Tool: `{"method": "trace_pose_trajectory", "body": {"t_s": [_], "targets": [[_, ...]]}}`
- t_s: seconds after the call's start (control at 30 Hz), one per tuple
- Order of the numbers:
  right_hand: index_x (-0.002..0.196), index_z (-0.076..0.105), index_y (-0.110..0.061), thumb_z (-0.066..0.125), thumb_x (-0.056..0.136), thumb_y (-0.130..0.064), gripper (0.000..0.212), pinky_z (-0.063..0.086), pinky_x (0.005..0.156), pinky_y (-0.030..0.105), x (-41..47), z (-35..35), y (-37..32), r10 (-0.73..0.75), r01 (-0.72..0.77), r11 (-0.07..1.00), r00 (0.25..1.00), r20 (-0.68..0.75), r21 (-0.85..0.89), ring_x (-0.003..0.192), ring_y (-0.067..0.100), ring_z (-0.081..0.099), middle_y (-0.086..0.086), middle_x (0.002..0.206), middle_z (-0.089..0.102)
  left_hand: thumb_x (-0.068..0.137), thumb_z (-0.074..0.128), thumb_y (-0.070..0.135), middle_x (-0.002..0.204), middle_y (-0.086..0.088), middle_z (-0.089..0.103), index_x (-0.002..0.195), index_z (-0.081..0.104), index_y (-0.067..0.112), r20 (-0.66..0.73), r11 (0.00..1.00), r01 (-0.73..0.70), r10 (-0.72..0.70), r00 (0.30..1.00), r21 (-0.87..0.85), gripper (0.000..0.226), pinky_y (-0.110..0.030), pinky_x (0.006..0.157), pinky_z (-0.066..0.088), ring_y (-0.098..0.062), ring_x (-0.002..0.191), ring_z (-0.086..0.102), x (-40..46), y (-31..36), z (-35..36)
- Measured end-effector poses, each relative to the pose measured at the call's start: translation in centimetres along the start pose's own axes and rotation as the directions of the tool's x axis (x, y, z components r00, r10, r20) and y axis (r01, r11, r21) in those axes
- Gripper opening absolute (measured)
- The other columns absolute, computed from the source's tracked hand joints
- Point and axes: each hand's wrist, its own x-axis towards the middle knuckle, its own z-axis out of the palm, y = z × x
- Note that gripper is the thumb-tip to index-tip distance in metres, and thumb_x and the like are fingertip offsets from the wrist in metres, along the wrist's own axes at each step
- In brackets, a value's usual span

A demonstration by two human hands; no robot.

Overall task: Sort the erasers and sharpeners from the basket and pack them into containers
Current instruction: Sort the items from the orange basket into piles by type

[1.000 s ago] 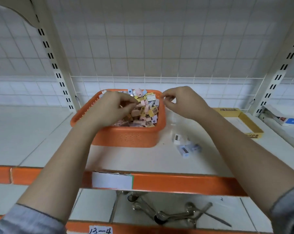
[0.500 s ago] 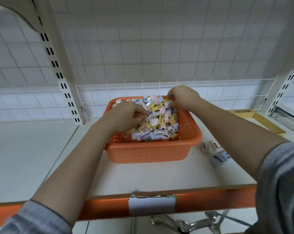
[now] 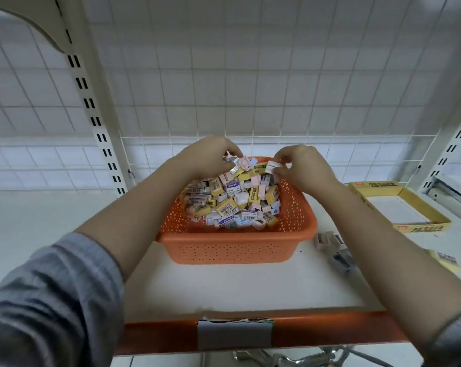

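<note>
An orange perforated basket [image 3: 234,247] stands on the white shelf, heaped with several small erasers and sharpeners [image 3: 232,202] in yellow, white, pink and blue wrappers. My left hand [image 3: 205,157] hovers over the far left of the heap with curled fingers that hold small pieces, a pink one [image 3: 244,163] showing at the fingertips. Over the far right of the heap, my right hand [image 3: 301,165] pinches a small white piece [image 3: 273,165]. An open yellow cardboard box [image 3: 420,228] lies to the right.
A few loose sharpeners [image 3: 330,241] lie on the shelf right of the basket, with a small yellow packet [image 3: 445,259] further right. Wire grid panel and slotted uprights stand behind. The orange shelf edge [image 3: 316,332] runs along the front. Metal tools lie on the lower shelf.
Both hands have lifted from the heap toward its far edge, each now holding small pieces. The view has shifted, so the basket sits more central and lower.
</note>
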Motion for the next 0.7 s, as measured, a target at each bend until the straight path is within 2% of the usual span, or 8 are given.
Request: {"method": "trace_pose_trajectory", "body": {"t_s": [0.07,0.17,0.2,0.3,0.4,0.5,0.63,0.7], "targets": [[0.093,0.069,-0.017,0.071,0.080,-0.019,0.013,0.048,0.078,0.027,-1.9,-0.4,0.3,0.029,-0.025,0.992,0.999,-0.032,0.123,0.090,0.015,0.061,-0.001,0.092,0.068,0.091,0.056,0.023,0.131,0.001,0.054,0.124,0.058,0.022,0.013,1.000,-0.015,0.015,1.000,0.026,0.034,-0.030,0.089,0.038,-0.017,0.115,0.051,1.2,-0.2,0.5],[0.084,0.067,-0.023,0.074,0.079,-0.018,0.010,0.039,0.064,0.006,-4.8,-0.6,0.4,0.076,-0.048,0.953,0.994,-0.084,0.300,0.073,-0.001,0.057,-0.008,0.078,0.066,0.090,0.057,0.025,0.136,-0.001,0.049,0.130,0.053,0.020,0.050,0.999,-0.040,0.039,0.998,0.017,0.041,-0.033,0.099,0.035,-0.019,0.124,0.044,2.5,-0.6,1.6],[0.082,0.067,-0.026,0.075,0.078,-0.018,0.011,0.039,0.062,0.004,-5.7,-0.6,0.4,0.095,-0.056,0.936,0.991,-0.097,0.348,0.071,-0.004,0.058,-0.012,0.075,0.065,0.090,0.057,0.026,0.137,-0.001,0.048,0.132,0.051,0.020,0.059,0.999,-0.045,0.045,0.997,0.007,0.042,-0.033,0.101,0.034,-0.019,0.125,0.043,2.7,-0.7,1.9],[0.077,0.066,-0.032,0.075,0.079,-0.019,0.015,0.043,0.061,0.008,-7.7,-0.7,0.3,0.151,-0.076,0.877,0.981,-0.121,0.474,0.072,-0.009,0.059,-0.016,0.073,0.065,0.090,0.058,0.026,0.140,-0.001,0.046,0.134,0.049,0.018,0.068,0.998,-0.068,0.069,0.995,-0.007,0.046,-0.030,0.103,0.031,-0.017,0.127,0.042,3.2,-0.9,2.4],[0.073,0.064,-0.038,0.075,0.079,-0.021,0.021,0.048,0.066,0.018,-8.8,-1.1,0.0,0.193,-0.089,0.839,0.971,-0.141,0.536,0.073,-0.007,0.059,-0.017,0.071,0.064,0.089,0.060,0.026,0.132,0.000,0.054,0.128,0.056,0.018,0.065,0.997,-0.082,0.082,0.995,-0.002,0.040,-0.028,0.094,0.037,-0.016,0.119,0.049,3.5,-0.7,2.5],[0.073,0.064,-0.038,0.075,0.078,-0.022,0.021,0.047,0.065,0.016,-9.3,-1.2,-0.2,0.212,-0.096,0.832,0.965,-0.153,0.547,0.074,-0.005,0.059,-0.017,0.070,0.064,0.087,0.062,0.028,0.121,0.001,0.059,0.121,0.062,0.019,0.044,0.994,-0.093,0.091,0.995,0.053,0.035,-0.028,0.081,0.041,-0.016,0.109,0.053,3.6,-0.2,2.5],[0.077,0.065,-0.037,0.075,0.079,-0.022,0.018,0.048,0.067,0.018,-9.5,-1.6,-0.2,0.241,-0.117,0.835,0.956,-0.167,0.537,0.077,0.000,0.061,-0.013,0.075,0.065,0.085,0.066,0.030,0.110,0.001,0.057,0.114,0.065,0.020,-0.007,0.990,-0.087,0.088,0.996,0.109,0.031,-0.032,0.079,0.045,-0.016,0.099,0.054,3.5,0.2,2.1],[0.077,0.065,-0.037,0.076,0.078,-0.024,0.017,0.048,0.066,0.016,-9.5,-1.9,0.1,0.254,-0.114,0.829,0.949,-0.187,0.548,0.076,0.000,0.061,-0.012,0.074,0.065,0.084,0.068,0.033,0.100,0.005,0.056,0.112,0.066,0.021,-0.024,0.992,-0.078,0.081,0.996,0.099,0.030,-0.030,0.073,0.044,-0.012,0.089,0.052,3.2,0.7,1.7]]}}
